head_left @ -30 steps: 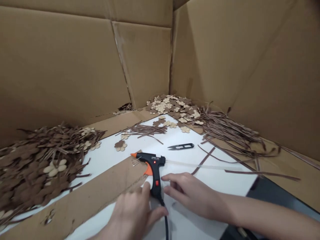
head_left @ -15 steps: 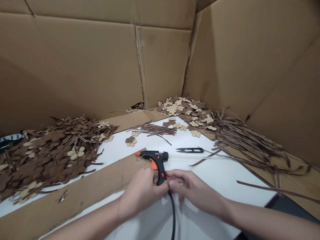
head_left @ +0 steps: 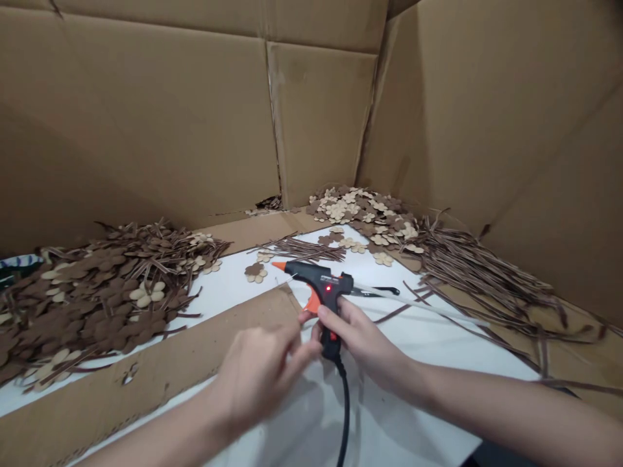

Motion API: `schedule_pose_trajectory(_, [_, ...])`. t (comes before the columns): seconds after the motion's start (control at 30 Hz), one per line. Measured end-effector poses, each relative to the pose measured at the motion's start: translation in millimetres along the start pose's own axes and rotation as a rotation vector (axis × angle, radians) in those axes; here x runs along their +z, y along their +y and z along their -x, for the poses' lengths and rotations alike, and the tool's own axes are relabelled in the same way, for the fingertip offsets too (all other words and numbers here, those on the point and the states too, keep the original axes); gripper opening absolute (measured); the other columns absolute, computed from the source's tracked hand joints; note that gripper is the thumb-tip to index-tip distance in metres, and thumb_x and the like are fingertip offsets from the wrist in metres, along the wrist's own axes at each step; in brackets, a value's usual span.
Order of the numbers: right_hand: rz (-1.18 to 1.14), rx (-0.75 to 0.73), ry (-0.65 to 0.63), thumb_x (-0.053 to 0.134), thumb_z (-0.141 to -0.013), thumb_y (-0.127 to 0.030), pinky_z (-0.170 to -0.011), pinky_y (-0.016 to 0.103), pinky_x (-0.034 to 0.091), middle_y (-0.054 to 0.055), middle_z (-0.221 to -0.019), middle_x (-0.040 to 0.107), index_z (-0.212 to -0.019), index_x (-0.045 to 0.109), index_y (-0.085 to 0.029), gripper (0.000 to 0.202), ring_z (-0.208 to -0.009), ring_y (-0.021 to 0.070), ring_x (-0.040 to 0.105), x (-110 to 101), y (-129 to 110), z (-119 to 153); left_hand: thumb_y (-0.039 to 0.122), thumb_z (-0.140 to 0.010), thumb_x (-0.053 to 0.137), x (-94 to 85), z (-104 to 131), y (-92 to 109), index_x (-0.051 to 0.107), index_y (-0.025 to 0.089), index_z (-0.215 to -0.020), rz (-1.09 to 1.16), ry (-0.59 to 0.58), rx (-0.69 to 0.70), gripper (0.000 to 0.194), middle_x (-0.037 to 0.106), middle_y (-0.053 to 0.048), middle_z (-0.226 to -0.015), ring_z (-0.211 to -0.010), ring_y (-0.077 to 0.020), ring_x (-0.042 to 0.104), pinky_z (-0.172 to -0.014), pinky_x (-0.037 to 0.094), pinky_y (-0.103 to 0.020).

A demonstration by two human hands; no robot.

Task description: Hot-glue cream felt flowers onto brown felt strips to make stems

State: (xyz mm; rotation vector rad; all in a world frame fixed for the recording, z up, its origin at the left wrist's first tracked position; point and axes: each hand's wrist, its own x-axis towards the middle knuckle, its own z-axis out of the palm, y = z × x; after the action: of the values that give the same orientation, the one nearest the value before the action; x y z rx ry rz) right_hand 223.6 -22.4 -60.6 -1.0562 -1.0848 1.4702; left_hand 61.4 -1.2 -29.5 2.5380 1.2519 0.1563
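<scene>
A black and orange hot glue gun (head_left: pixel 318 280) is lifted over the white board, its orange nozzle toward the left and its red light lit. My right hand (head_left: pixel 363 334) is closed around its handle, with fingertips by the orange trigger. A clear glue stick (head_left: pixel 428 305) sticks out of the gun's back. Just left of the handle is my left hand (head_left: pixel 260 363), fingers loosely curled and thumb apart from them, with nothing visible held. Behind the glue gun lie black thread snips (head_left: pixel 374 292), partly hidden. The gun's black cord (head_left: pixel 346 408) hangs toward me.
Brown and cream flower cutouts (head_left: pixel 111 279) are heaped at left, and more flowers (head_left: pixel 360 211) at the back. Thin brown strips (head_left: pixel 477 272) lie in a bundle at right, others (head_left: pixel 309 248) mid-board. A cardboard strip (head_left: pixel 160 370) crosses the white board (head_left: pixel 389 415). Cardboard walls (head_left: pixel 170 117) stand behind.
The glue gun has come up off the board toward me and right, now in my right hand's grasp. My left hand has drawn away from its handle, to the left.
</scene>
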Motion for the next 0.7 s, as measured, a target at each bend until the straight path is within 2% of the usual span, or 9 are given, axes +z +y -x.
schedule_pose_trajectory(0.03, [0.033, -0.008, 0.028, 0.051, -0.083, -0.046, -0.052, 0.022, 0.041, -0.002, -0.065, 0.058, -0.091, 0.053, -0.015, 0.032, -0.058, 0.0112, 0.054, -2.7, 1.9, -2.2, 0.043, -0.088, 0.028, -7.3, -4.4, -11.0, 0.055, 0.02, -0.068, -0.069, 0.025, -0.087, 0.041, 0.06, -0.002, -0.055, -0.047, -0.0167, 0.052, -0.047, 0.029, -0.025])
schedule_pose_trajectory(0.07, [0.061, -0.013, 0.057, 0.051, -0.082, -0.048, -0.051, 0.022, 0.039, -0.002, -0.063, 0.057, -0.09, 0.051, -0.015, 0.033, -0.056, 0.0112, 0.053, -5.1, 4.2, -4.1, 0.041, -0.088, 0.028, -14.5, -10.6, -23.5, 0.055, 0.02, -0.068, -0.136, 0.108, -0.175, 0.04, 0.061, -0.004, -0.058, -0.051, -0.0184, 0.055, -0.049, 0.031, -0.026])
schedule_pose_trajectory(0.13, [0.098, -0.019, 0.098, 0.052, -0.081, -0.049, -0.05, 0.022, 0.038, -0.002, -0.061, 0.057, -0.087, 0.049, -0.017, 0.033, -0.055, 0.011, 0.052, -8.6, 9.2, -6.7, 0.036, -0.087, 0.031, -26.4, -27.4, -50.7, 0.059, 0.019, -0.081, -0.191, 0.201, -0.219, 0.033, 0.067, -0.007, -0.08, -0.071, -0.022, 0.061, -0.059, 0.038, -0.027])
schedule_pose_trajectory(0.23, [0.121, -0.022, 0.107, 0.053, -0.081, -0.048, -0.05, 0.021, 0.037, -0.004, -0.059, 0.055, -0.085, 0.048, -0.018, 0.031, -0.057, 0.0106, 0.052, -9.9, 13.4, -6.8, 0.03, -0.082, 0.041, -34.1, -56.8, -85.8, 0.058, 0.014, -0.105, -0.221, 0.199, -0.214, 0.032, 0.063, -0.015, -0.109, -0.094, -0.028, 0.059, -0.073, 0.041, -0.031])
schedule_pose_trajectory(0.3, [0.127, -0.012, 0.098, 0.053, -0.081, -0.048, -0.05, 0.02, 0.037, -0.005, -0.058, 0.053, -0.085, 0.049, -0.018, 0.03, -0.057, 0.0105, 0.051, -9.6, 12.8, -5.5, 0.026, -0.077, 0.048, -33.3, -72.5, -99.6, 0.059, 0.012, -0.107, -0.217, 0.167, -0.206, 0.035, 0.063, -0.016, -0.108, -0.095, -0.0297, 0.059, -0.074, 0.041, -0.031])
schedule_pose_trajectory(0.4, [0.136, -0.002, 0.095, 0.051, -0.082, -0.048, -0.051, 0.02, 0.037, -0.005, -0.059, 0.052, -0.087, 0.05, -0.018, 0.03, -0.058, 0.0102, 0.05, -9.7, 8.3, -4.0, 0.022, -0.072, 0.052, -29.6, -84.9, -106.9, 0.066, 0.015, -0.095, -0.182, 0.129, -0.175, 0.028, 0.069, -0.012, -0.092, -0.082, -0.0268, 0.063, -0.068, 0.042, -0.028])
schedule_pose_trajectory(0.5, [0.152, 0.006, 0.091, 0.049, -0.084, -0.046, -0.052, 0.021, 0.036, -0.004, -0.06, 0.052, -0.087, 0.051, -0.017, 0.029, -0.058, 0.01, 0.048, -10.8, 4.5, -3.8, 0.021, -0.071, 0.051, -29.0, -87.4, -106.2, 0.069, 0.017, -0.083, -0.135, 0.147, -0.165, 0.022, 0.071, -0.01, -0.081, -0.073, -0.0249, 0.063, -0.063, 0.04, -0.026])
schedule_pose_trajectory(0.57, [0.158, 0.004, 0.08, 0.048, -0.085, -0.045, -0.054, 0.022, 0.036, -0.005, -0.059, 0.051, -0.089, 0.05, -0.017, 0.028, -0.058, 0.0101, 0.047, -11.7, 4.0, -3.8, 0.023, -0.072, 0.05, -31.4, -86.5, -103.9, 0.069, 0.017, -0.078, -0.1, 0.195, -0.184, 0.021, 0.07, -0.01, -0.076, -0.07, -0.0254, 0.062, -0.061, 0.039, -0.027])
schedule_pose_trajectory(0.7, [0.152, -0.029, 0.053, 0.045, -0.087, -0.043, -0.056, 0.023, 0.036, -0.005, -0.058, 0.049, -0.088, 0.048, -0.018, 0.025, -0.057, 0.0104, 0.046, -14.4, 6.2, -3.4, 0.034, -0.076, 0.044, -38.0, -74.7, -94.5, 0.066, 0.015, -0.08, 0.002, 0.38, -0.274, 0.029, 0.068, -0.011, -0.08, -0.073, -0.025, 0.06, -0.062, 0.038, -0.027])
